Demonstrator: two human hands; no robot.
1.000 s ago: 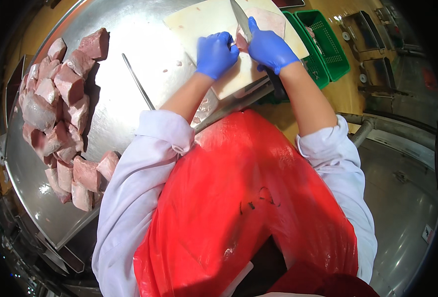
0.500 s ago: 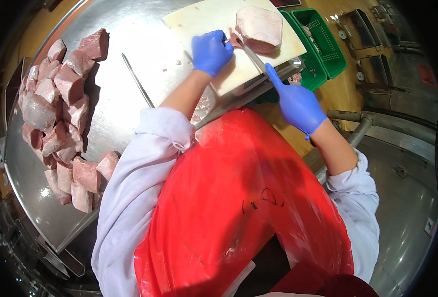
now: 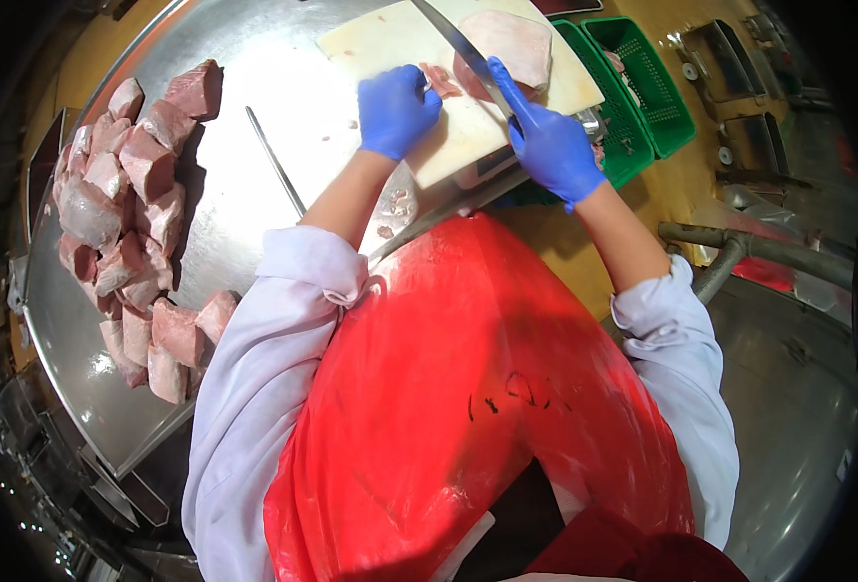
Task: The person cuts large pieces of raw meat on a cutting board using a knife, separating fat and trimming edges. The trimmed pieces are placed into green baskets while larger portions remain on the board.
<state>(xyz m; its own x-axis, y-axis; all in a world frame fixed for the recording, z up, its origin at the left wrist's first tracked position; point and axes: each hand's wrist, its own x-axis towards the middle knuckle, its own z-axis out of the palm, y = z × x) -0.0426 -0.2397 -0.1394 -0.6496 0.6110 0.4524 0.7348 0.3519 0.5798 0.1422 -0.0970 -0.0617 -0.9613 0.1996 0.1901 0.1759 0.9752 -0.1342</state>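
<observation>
A pale, fat-covered block of meat [image 3: 524, 47] rests on the white cutting board [image 3: 366, 47]. My right hand [image 3: 557, 153], in a blue glove, grips a knife [image 3: 460, 43] with the index finger stretched along the blade. The blade slants up and left across the board, over the block's left side. My left hand [image 3: 393, 114], also gloved in blue, is closed left of the block. A small pink meat scrap [image 3: 441, 81] shows at its fingertips, apart from the block. The knife handle is hidden in my right hand.
Many cut meat chunks [image 3: 147, 165] are heaped on the left of the steel table [image 3: 225, 242]. A thin metal rod [image 3: 275, 163] lies beside my left forearm. Green crates [image 3: 666, 112] stand right of the board. A metal pipe rail [image 3: 768, 254] runs at the right.
The knife has swung up and left, off the cut at the block's lower left edge. My left hand has drawn slightly left and down, and the scrap now lies apart from the block.
</observation>
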